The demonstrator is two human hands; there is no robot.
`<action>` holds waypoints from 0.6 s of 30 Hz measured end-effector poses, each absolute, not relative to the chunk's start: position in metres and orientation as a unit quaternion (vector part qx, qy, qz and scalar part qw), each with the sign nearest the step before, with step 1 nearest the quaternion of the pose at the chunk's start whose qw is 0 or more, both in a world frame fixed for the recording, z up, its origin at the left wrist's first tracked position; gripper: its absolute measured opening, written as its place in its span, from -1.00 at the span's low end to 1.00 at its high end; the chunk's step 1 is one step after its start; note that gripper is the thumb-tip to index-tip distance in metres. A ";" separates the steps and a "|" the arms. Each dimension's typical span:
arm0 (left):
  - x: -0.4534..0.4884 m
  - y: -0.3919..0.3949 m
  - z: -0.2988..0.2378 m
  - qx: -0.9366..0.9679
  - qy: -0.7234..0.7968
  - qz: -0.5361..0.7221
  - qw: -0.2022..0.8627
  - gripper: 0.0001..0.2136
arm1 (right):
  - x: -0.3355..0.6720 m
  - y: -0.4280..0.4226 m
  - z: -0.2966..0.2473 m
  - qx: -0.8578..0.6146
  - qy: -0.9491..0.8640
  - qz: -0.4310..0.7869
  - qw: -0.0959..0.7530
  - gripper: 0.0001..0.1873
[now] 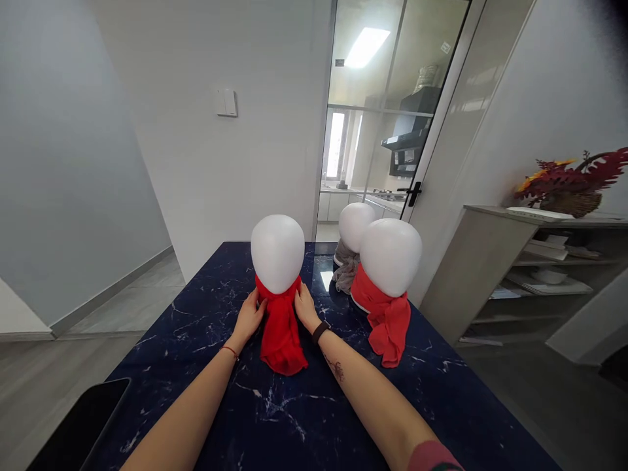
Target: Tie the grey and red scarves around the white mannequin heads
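A white mannequin head (277,252) stands on the dark blue marble table (275,418) with a red scarf (280,330) round its neck, the scarf's ends hanging down in front. My left hand (250,315) holds the scarf at the left side of the neck, fingers curled on the cloth. My right hand (305,306) grips it at the right side of the neck. A black watch sits on my right wrist and a thin red cord on my left.
A second white head (391,255) with a red scarf (385,314) stands to the right, and a third head (355,226) with a grey scarf behind it. A dark tablet (83,425) lies at the table's near left. Shelves (540,261) with a flower basket stand at right.
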State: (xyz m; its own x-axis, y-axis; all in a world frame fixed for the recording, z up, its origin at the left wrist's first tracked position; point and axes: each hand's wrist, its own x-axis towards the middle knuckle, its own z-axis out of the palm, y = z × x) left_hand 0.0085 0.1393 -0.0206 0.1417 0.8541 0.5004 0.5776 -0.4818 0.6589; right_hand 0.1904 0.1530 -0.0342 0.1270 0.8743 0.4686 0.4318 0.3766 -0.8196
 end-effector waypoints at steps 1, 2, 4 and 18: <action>0.009 0.139 -0.021 0.744 0.483 0.439 0.146 -0.60 | 0.190 0.152 -0.034 -0.524 -0.625 0.201 0.543 -0.51; 0.008 0.138 -0.021 0.747 0.484 0.436 0.135 -0.61 | 0.189 0.150 -0.034 -0.530 -0.621 0.196 0.542 -0.51; 0.007 0.135 -0.022 0.749 0.492 0.430 0.114 -0.63 | 0.188 0.142 -0.031 -0.549 -0.616 0.170 0.539 -0.50; 0.015 0.095 -0.006 0.842 0.436 0.318 -0.011 -0.71 | 0.186 0.084 0.004 -0.527 -0.781 -0.152 0.300 -0.71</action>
State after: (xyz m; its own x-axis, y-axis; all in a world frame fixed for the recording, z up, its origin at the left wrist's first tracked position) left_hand 0.0146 0.0953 -0.0055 0.4175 0.7270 0.5452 0.7413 -0.6194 0.2583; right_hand 0.1861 0.0841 0.0038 -0.2647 0.7316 0.6283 0.9138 0.3984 -0.0790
